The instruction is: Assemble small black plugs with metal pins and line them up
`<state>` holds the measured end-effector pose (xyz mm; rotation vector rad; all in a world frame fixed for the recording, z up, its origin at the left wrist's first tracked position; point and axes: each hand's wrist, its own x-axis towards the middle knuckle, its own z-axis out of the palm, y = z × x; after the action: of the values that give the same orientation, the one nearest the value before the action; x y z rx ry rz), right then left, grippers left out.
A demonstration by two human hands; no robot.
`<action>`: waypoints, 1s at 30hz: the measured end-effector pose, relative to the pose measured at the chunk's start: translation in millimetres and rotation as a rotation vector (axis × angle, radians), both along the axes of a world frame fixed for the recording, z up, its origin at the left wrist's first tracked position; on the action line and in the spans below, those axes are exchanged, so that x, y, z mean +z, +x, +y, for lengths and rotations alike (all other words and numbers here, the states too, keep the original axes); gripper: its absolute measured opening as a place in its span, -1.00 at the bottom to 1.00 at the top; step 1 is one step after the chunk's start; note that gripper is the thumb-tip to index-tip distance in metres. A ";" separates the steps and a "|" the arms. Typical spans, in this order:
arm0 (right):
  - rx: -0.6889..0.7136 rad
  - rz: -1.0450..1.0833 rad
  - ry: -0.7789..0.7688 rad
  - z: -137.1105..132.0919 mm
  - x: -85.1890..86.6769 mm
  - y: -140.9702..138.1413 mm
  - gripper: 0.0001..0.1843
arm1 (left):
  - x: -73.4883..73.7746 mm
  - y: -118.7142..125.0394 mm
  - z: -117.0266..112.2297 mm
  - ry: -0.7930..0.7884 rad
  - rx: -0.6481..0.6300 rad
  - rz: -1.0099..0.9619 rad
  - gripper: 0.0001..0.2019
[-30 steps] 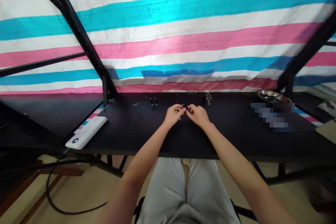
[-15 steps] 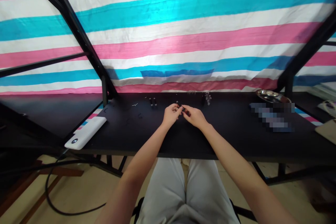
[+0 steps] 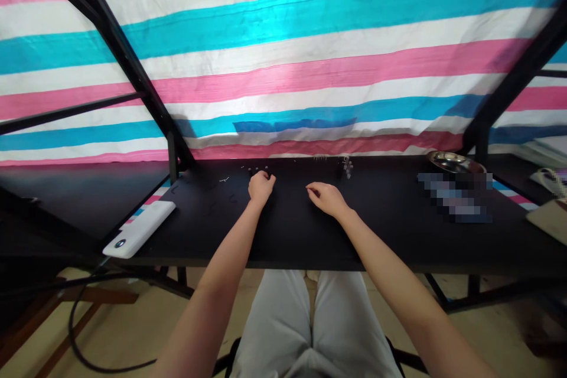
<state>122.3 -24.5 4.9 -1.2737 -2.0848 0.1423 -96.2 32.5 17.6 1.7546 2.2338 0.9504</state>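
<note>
My left hand (image 3: 261, 184) reaches to the far left-centre of the black table (image 3: 390, 230), its fingers closed over small dark upright parts (image 3: 252, 171) standing there. What it grips is too small to make out. My right hand (image 3: 324, 197) rests near the table's middle, fingers curled in a loose pinch; anything in them is hidden. A small cluster of metal parts (image 3: 346, 166) stands at the back, beyond my right hand.
A white power bank (image 3: 139, 229) with a black cable lies at the table's left corner. A steel dish (image 3: 452, 161) sits at the back right. Black frame bars (image 3: 116, 47) slant up on both sides before a striped tarp. Small wire bits (image 3: 224, 179) lie left of my hands.
My hands were together at the table's middle; the left hand has moved away to the left and back onto the small dark parts. The right hand stayed about where it was.
</note>
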 end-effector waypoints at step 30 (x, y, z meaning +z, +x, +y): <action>-0.140 0.110 0.109 -0.9 9.7 16.4 -0.73 | -8.0 -6.7 11.2 -0.139 0.070 0.181 -0.75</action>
<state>138.7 -25.4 14.6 -1.3102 -1.8780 0.0352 -102.9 43.7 9.6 1.7753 2.4201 0.6529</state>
